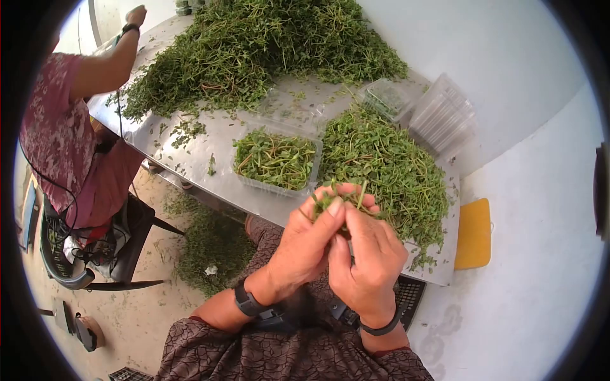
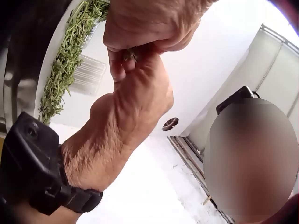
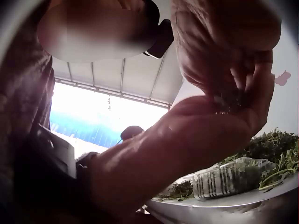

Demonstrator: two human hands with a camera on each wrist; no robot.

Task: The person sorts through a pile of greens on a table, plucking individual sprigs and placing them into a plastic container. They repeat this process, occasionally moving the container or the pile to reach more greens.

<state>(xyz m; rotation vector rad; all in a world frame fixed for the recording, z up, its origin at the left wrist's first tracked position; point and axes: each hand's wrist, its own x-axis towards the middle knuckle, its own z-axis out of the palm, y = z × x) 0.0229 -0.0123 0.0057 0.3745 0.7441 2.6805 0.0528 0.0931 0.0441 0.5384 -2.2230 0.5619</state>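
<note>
Both hands meet above the table's front edge in the head view. The left hand [image 1: 304, 244] pinches green stems [image 1: 325, 202] between thumb and fingers. Close against it, the right hand [image 1: 370, 263] has its fingers curled round the same small bunch. Just beyond them stands a clear plastic box [image 1: 316, 162] filled with cut greens [image 1: 274, 159]. A loose pile of greens [image 1: 387, 171] lies right of the box, partly behind the hands. In both wrist views the hands hide most of the bunch.
A large heap of greens [image 1: 254, 51] covers the back of the metal table [image 1: 197, 152]. Stacked clear boxes [image 1: 443, 117] stand by the wall, near a yellow board [image 1: 473, 233]. Another person [image 1: 70, 133] is at the left beside a chair [image 1: 136, 244]. Greens [image 1: 210, 254] lie on the floor.
</note>
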